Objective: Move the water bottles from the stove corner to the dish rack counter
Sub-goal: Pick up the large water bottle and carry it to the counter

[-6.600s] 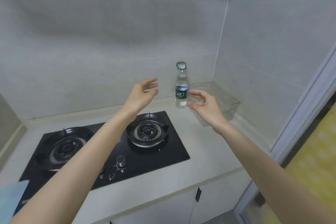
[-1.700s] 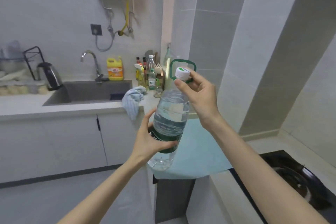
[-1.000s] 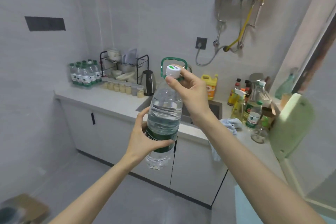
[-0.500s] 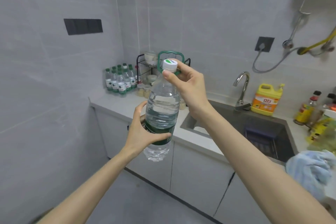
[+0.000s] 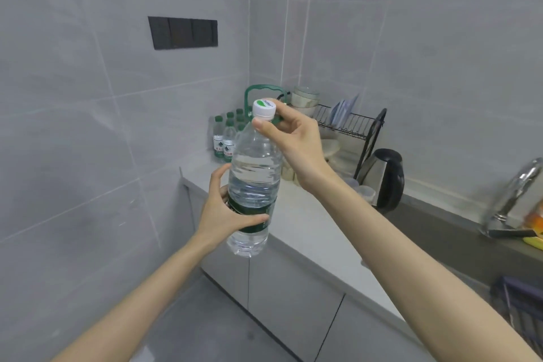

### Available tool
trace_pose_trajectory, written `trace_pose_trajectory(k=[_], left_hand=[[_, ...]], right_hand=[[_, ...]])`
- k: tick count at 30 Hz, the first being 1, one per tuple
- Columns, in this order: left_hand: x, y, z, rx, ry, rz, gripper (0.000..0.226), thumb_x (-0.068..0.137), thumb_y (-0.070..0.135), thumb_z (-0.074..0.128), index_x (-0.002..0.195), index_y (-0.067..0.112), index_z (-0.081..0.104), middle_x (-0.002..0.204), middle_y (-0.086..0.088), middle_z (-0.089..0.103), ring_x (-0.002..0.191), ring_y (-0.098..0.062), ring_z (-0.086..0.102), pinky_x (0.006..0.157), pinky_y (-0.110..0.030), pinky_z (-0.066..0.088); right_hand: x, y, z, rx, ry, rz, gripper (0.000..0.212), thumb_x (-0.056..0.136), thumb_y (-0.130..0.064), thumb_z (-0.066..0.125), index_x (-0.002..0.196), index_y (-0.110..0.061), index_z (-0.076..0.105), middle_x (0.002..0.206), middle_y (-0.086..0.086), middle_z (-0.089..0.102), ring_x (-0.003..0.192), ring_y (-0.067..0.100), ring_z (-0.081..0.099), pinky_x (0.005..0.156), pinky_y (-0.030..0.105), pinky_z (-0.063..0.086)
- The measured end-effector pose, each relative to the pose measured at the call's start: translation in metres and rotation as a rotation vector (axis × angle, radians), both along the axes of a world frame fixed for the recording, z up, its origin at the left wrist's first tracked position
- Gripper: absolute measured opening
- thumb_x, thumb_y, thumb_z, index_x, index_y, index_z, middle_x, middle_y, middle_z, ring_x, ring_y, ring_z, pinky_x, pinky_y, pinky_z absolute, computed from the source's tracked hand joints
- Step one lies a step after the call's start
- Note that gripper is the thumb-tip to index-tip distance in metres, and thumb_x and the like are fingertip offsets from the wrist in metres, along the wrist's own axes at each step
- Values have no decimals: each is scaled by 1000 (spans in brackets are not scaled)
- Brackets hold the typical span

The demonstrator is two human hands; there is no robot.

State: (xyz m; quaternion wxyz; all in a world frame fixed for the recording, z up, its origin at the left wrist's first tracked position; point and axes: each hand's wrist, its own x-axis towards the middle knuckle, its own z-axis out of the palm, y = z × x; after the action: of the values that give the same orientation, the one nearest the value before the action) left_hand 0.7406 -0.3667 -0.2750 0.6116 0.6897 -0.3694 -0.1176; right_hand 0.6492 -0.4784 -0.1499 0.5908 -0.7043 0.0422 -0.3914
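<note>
Left hand [image 5: 224, 211] wraps the water bottle [image 5: 254, 182] around its label. Right hand [image 5: 296, 141] pinches the neck under the cap [image 5: 264, 109], held over the counter [image 5: 305, 220].

The big water bottle [image 5: 254, 173], clear with a white cap, green handle and dark green label, is held almost upright before the grey counter [image 5: 302, 214]. Small green-capped bottles [image 5: 224, 138] stand together in the far corner of this counter.
</note>
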Motion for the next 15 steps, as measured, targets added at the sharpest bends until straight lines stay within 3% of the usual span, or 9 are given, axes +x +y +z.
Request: trace_pose_trajectory(k=[8,12,15], left_hand=[[132,-58,-10,20,43,98,105,51,5,92,114,57,26,105,9,64,90,11,62,73,-6,48],[195,-84,-17,48,87,108,107,51,4,91,126,43,27,107,7,64,90,12,61,73,-11,52],[235,-97,-24,89,107,121,108,48,10,94,126,43,26,104,14,63,88,14,61,81,-18,52]], right_hand=[[144,-67,-13,44,32,99,36,83,-3,69,118,-5,63,103,0,70,90,7,65,81,18,53],[209,-93,-18,31,76,114,37,82,-3,70,119,-4,63,103,0,69,88,5,65,77,17,53],[246,-105,-24,5,106,116,35,81,-3,71,115,-10,65,97,-7,69,84,11,64,75,16,54]])
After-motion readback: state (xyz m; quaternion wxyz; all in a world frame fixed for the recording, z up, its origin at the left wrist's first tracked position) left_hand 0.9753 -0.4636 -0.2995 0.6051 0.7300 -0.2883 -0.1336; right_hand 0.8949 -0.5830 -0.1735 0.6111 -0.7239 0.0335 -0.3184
